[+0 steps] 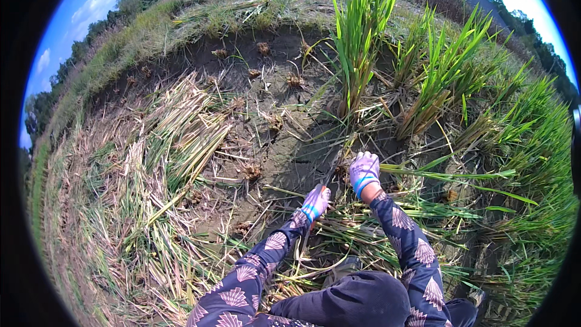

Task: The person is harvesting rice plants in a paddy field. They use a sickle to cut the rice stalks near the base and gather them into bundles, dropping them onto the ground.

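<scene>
My right hand (pixel 364 168), in a pale purple work glove with a blue cuff, is closed around a few green grass-like crop stalks (pixel 404 169). Their leaves stretch out to the right, low over the ground. Lower and to the left, my left hand (pixel 316 200) wears a matching glove. It grips an orange handle (pixel 323 188) of a hand tool, mostly covered by the fingers; its working end cannot be made out. Just left of the right hand is a cut stubble clump (pixel 341 170). Cut stalks (pixel 363 236) lie beneath both forearms.
A tall standing clump (pixel 356 54) rises ahead, with more uncut plants (pixel 435 95) to its right. At left lies a heap of cut stalks (pixel 186 131). Stubble (pixel 251 171) dots the cracked soil (pixel 295 145). A grassy bank (pixel 150 41) curves behind; my bent knee (pixel 358 299) is below.
</scene>
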`<state>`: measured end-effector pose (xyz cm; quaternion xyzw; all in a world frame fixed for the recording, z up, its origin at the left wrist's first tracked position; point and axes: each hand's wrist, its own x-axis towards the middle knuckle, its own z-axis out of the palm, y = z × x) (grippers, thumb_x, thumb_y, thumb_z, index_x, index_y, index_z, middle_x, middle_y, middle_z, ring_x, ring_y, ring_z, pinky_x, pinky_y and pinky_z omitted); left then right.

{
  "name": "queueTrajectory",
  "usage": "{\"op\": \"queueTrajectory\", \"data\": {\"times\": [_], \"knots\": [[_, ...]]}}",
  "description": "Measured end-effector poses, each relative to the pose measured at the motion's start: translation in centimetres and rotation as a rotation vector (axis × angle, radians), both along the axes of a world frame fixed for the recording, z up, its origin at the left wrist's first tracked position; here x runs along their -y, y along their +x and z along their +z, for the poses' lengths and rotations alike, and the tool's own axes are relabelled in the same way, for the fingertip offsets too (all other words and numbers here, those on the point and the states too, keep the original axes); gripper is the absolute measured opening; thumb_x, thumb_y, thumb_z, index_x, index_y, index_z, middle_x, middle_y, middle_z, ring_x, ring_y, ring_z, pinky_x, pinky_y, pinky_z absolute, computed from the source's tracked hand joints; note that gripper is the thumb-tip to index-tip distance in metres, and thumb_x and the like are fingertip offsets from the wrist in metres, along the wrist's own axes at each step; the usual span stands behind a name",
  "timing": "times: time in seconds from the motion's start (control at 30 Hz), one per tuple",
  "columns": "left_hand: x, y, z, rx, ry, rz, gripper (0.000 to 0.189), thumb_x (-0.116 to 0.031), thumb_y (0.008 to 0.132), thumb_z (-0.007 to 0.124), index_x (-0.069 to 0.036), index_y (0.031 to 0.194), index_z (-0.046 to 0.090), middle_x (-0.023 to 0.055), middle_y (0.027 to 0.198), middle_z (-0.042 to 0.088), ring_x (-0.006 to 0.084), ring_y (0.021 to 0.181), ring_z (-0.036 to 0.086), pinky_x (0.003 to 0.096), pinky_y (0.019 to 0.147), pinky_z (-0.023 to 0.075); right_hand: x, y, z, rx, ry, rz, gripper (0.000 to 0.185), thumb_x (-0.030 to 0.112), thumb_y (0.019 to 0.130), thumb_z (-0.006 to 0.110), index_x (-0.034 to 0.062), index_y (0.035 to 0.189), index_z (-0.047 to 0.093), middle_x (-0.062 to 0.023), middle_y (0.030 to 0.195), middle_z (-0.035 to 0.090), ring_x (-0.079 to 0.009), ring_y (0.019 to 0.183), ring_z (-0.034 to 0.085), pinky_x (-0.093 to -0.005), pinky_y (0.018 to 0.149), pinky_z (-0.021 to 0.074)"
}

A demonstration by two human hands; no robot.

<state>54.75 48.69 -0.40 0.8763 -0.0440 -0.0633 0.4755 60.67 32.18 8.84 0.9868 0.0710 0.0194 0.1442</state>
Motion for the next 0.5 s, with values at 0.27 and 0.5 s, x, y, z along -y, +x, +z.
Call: {"op": "queueTrajectory", "data": {"times": [0.27,0.5], "knots": [[-2.8,3.5,-6.6,0.068,0.121,0.114,0.027,-0.027,0.094,0.047,-0.001,0.097,0.056,0.0173,0.087,0.063,0.0321,0.078,0.06,0.0381,0.071,0.048,-3.8,-0.2,2.9,-0.168,0.1,-0.046,0.015,0.021,0.084,0.057,0.0163,0.089,0.07,-0.0044,0.091,0.069,-0.023,0.086,0.067,-0.042,0.062,0.0481],[-6.0,-13.8,-4.9,-0.435,-0.202,-0.037,0.02,-0.022,0.093,0.053,-0.003,0.095,0.055,0.0087,0.071,0.057,0.0183,0.065,0.055,0.0332,0.062,0.046,8.2,-6.6,-5.0,-0.395,0.471,0.031,0.025,0.024,0.088,0.051,0.0051,0.101,0.061,-0.0191,0.09,0.067,-0.0364,0.085,0.065,-0.0469,0.072,0.0508]]}}
